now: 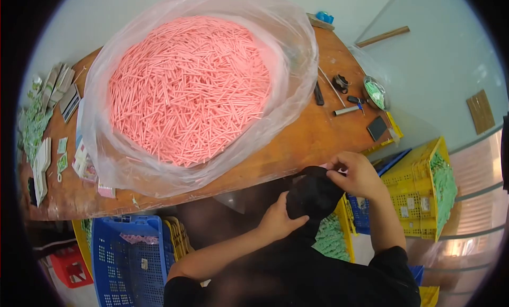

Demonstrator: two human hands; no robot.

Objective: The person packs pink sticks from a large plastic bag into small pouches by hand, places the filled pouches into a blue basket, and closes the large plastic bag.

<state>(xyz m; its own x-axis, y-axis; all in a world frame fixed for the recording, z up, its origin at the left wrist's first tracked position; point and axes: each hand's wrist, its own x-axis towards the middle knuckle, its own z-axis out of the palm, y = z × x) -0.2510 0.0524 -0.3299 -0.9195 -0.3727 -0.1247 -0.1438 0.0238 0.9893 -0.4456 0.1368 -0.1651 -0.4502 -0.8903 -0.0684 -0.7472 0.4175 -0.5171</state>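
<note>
A rounded black thing (316, 193), seemingly cloth, is in front of my body just below the table edge; I cannot tell if it is a separate item or part of my clothing. My left hand (280, 218) curves around its left side, thumb and fingers apart against it. At its upper right, my right hand (356, 173) has bent fingers pinched together. A small pale pink bit shows by those fingertips, too small to name. Above on the table lies a big clear plastic bag (299, 90), opened wide and heaped with thin pink sticks (191, 90).
The wooden table (297, 140) carries a hammer-like tool (347, 110), a black tape roll (340, 83) and a bowl of green pieces (375, 92) at right. Below stand a blue crate (127, 264) and a yellow crate (413, 188) with green pieces. A red stool (71, 267) is lower left.
</note>
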